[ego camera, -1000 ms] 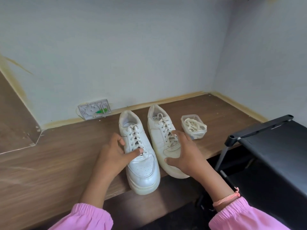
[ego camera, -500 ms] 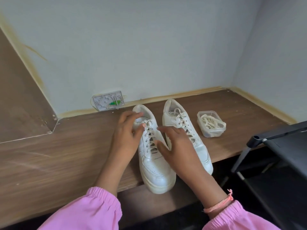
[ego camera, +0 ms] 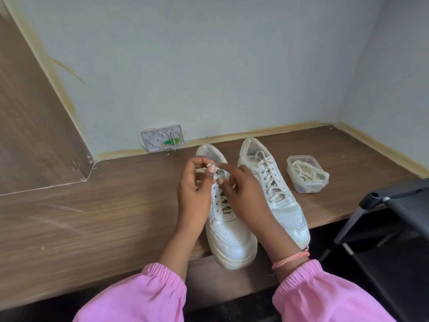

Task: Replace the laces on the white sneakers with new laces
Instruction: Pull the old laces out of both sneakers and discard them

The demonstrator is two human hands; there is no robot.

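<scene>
Two white sneakers stand side by side on the wooden desk (ego camera: 116, 217), toes toward me. The left sneaker (ego camera: 228, 238) overhangs the front edge with its toe. My left hand (ego camera: 195, 189) and my right hand (ego camera: 241, 191) meet over its upper eyelets. The left thumb and fingers pinch the old lace (ego camera: 219, 198) near the top; the right fingers touch the same lace beside them, their grip unclear. The right sneaker (ego camera: 278, 198) stays laced and untouched. A clear plastic tub (ego camera: 307, 174) with coiled cream laces stands right of it.
A white socket plate (ego camera: 162, 140) with a green part sits on the wall behind the shoes. A dark metal rack (ego camera: 394, 201) stands at the right, below desk level. The wall corner closes the desk at the far right.
Both hands moved up from the sneakers' sides to the top of the left sneaker's lacing and closed on the lace. The view shifted left and down.
</scene>
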